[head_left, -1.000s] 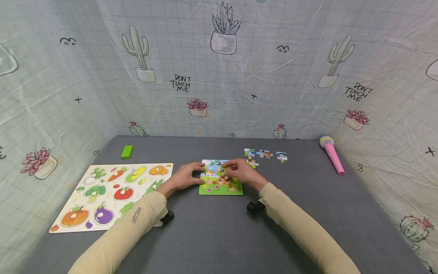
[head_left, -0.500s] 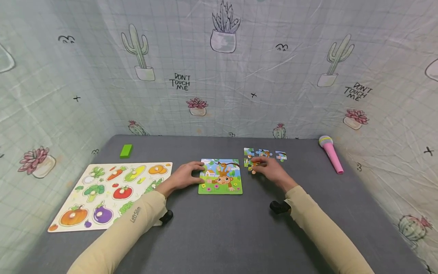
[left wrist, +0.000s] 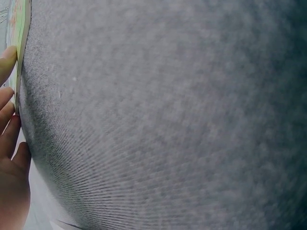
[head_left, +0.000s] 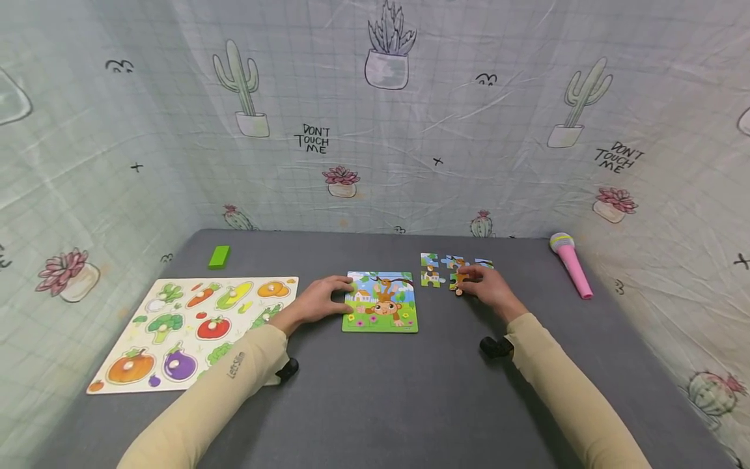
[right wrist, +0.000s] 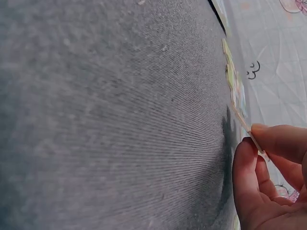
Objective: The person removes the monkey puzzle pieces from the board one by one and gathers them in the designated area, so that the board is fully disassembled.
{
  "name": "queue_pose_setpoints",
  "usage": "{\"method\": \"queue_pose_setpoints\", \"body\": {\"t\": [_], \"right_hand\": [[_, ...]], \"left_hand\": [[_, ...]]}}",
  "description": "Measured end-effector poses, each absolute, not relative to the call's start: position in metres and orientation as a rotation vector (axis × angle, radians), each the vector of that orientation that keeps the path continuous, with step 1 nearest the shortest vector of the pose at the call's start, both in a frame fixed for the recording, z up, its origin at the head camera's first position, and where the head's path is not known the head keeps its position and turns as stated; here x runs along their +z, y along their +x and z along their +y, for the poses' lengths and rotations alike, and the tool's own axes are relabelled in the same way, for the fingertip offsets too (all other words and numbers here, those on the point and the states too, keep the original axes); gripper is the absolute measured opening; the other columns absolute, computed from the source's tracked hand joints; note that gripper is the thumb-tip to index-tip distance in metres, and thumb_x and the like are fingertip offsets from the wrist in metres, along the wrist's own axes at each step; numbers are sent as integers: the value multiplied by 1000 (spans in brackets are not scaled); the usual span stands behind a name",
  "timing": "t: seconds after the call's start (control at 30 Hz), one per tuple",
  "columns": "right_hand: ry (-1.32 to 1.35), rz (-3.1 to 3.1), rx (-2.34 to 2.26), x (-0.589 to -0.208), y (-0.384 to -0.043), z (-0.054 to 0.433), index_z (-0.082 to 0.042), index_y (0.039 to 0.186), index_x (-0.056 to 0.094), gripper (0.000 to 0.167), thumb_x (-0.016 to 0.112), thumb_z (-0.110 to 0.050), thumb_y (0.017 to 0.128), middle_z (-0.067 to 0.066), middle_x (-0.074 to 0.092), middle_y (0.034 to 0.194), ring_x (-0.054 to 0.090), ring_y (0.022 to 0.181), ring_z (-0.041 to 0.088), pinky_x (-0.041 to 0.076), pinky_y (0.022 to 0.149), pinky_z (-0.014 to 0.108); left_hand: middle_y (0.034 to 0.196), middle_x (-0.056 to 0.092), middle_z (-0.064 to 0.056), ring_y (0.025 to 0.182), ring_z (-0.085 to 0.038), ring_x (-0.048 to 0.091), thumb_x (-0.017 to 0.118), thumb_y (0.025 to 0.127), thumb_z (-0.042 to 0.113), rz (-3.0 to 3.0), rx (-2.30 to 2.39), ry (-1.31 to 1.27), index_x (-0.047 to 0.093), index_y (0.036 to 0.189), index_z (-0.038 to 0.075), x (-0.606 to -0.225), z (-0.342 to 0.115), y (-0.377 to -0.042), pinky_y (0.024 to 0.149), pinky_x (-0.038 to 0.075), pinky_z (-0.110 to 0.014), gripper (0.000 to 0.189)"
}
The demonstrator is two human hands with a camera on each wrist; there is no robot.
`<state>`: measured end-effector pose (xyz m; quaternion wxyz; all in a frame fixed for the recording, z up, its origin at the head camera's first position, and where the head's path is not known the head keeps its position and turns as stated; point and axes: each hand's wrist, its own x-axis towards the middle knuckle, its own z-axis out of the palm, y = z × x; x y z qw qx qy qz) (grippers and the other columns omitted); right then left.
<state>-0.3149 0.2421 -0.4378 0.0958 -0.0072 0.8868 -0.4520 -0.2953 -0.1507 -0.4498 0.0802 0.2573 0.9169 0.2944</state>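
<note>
In the head view a jigsaw puzzle [head_left: 381,321] with a monkey picture lies flat on the dark table. My left hand [head_left: 318,299] rests at its left side, thumb and fingers touching the edge; the left wrist view catches those fingers [left wrist: 9,139] along the board's rim. To the right, my right hand [head_left: 489,288] pinches a puzzle piece [head_left: 457,285] with brown and green print. The right wrist view has this piece [right wrist: 255,142] thin and tilted between thumb and forefinger. Several loose pieces lie close by, including one with a house [head_left: 430,279]; another [head_left: 485,262] is partly hidden by the hand.
A vegetable peg puzzle board [head_left: 146,365] lies at the left, partly under the left forearm. Behind it is a green block [head_left: 219,257]. A pink toy microphone [head_left: 573,266] lies at the far right. A patterned cloth [head_left: 375,130] surrounds the table.
My right hand has moved from over the monkey puzzle to the loose pieces, then shifted further right with the pinched piece. The left hand has stayed at the board's left edge.
</note>
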Motion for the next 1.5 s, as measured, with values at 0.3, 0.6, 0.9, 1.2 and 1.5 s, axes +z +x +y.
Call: {"method": "queue_pose_setpoints", "body": {"t": [0.3,0.6,0.9,1.2,1.5], "right_hand": [[-4,2664,-1267,-438,-318,242,0,131,58,38,63,-13,96,24,55,129,52,116,38,48,90,47],[-38,2737,-1198,-442,-321,241,1,126,61,35,64,-11,94,24,58,125,57,110,37,50,84,46],[-191,2744,-1117,-443,-320,243,5,129,58,44,69,-14,91,26,56,129,54,113,40,50,86,48],[-235,2781,-1065,-442,-320,241,8,128,59,44,69,-12,90,26,59,126,57,105,37,51,81,45],[-209,2781,-1064,-443,-320,241,7,128,59,45,70,-14,90,25,59,126,57,105,36,51,79,44]], "left_hand": [[148,45,-11,139,-32,36,74,88,27,2733,875,762,62,131,3,-451,-147,-299,113,31,-50,51],[147,46,-12,138,-34,38,74,89,28,2738,875,778,62,130,2,-452,-148,-299,112,33,-51,50],[148,46,-11,139,-33,37,74,88,27,2733,879,758,62,130,2,-452,-149,-298,113,32,-50,51],[146,47,-13,138,-34,39,74,88,28,2743,871,779,62,130,1,-450,-150,-296,112,32,-51,51],[147,46,-13,138,-34,38,74,89,28,2736,872,769,62,130,1,-451,-151,-297,113,32,-51,51]]}}
